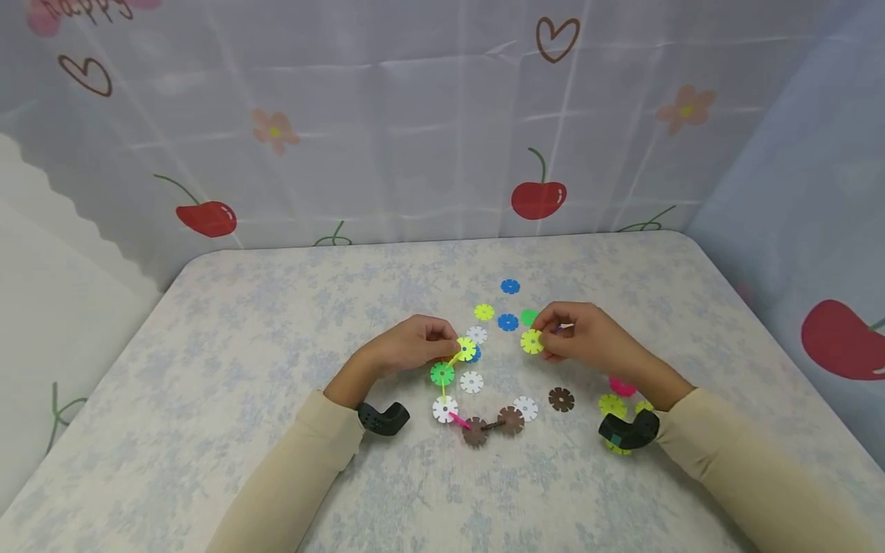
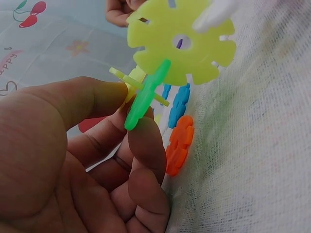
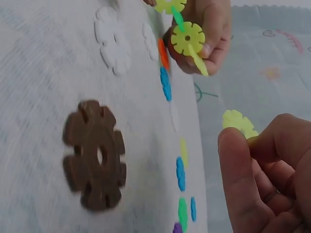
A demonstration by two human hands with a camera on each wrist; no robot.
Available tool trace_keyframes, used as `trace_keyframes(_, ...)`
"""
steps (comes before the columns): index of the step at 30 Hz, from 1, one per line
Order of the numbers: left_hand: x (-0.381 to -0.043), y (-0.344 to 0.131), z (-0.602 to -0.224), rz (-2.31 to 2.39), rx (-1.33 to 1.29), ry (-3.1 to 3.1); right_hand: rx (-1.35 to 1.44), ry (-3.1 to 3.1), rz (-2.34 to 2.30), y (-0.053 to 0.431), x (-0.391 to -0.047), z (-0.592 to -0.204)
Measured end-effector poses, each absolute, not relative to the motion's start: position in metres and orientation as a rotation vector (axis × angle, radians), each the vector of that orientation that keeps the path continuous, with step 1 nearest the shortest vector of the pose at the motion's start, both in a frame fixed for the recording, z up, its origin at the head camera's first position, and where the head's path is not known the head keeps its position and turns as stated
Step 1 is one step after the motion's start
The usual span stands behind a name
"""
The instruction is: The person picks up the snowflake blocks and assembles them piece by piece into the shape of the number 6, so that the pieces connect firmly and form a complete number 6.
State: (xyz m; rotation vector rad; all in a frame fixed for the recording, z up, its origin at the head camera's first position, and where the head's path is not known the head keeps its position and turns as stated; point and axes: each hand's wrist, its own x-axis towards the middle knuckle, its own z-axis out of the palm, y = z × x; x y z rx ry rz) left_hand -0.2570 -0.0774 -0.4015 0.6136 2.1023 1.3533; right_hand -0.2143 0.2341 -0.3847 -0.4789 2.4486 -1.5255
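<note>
My left hand (image 1: 415, 343) pinches one end of a chain of slotted-together snowflake discs. A yellow disc (image 1: 466, 349) is at that end, then a green disc (image 1: 442, 374), a white disc (image 1: 445, 409) and brown discs (image 1: 511, 420). Seen from the left wrist, thumb and fingers grip a yellow piece, with a green disc (image 2: 146, 97) set crosswise in it. My right hand (image 1: 586, 330) holds a single yellow snowflake disc (image 1: 531, 342) between thumb and forefinger, apart from the chain. That loose disc (image 3: 239, 124) also shows in the right wrist view, partly covered by the thumb.
Loose discs lie around the hands: blue ones (image 1: 508, 322), a yellow one (image 1: 484, 312), white ones (image 1: 472, 382) and a brown one (image 1: 561, 399). Pink (image 1: 622, 386) and yellow-green discs (image 1: 612, 406) lie near the right forearm. A printed curtain (image 1: 415, 115) hangs behind the table (image 1: 207, 369).
</note>
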Motion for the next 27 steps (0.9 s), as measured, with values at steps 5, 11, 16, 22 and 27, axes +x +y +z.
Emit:
trace_keyframes(5, -0.258, -0.077, -0.402, 1.359, 0.606, 2.093, -0.527, 2.431, -1.540, 0.207, -0.220, -0.392)
trace_keyframes(11, -0.258, -0.078, -0.404, 1.363, 0.589, 2.097, -0.614, 2.552, -1.407, 0.184, -0.223, -0.398)
trace_keyframes(16, -0.257, -0.078, -0.403, 1.371, 0.588, 2.099, -0.633, 2.582, -1.368, 0.175, -0.223, -0.400)
trace_keyframes(22, -0.257, -0.079, -0.402, 1.383, 0.592, 2.091, -0.661, 2.630, -1.334, 0.173, -0.222, -0.399)
trace_keyframes(27, -0.257, -0.078, -0.400, 1.379, 0.587, 2.089, -0.672, 2.658, -1.305, 0.173, -0.222, -0.399)
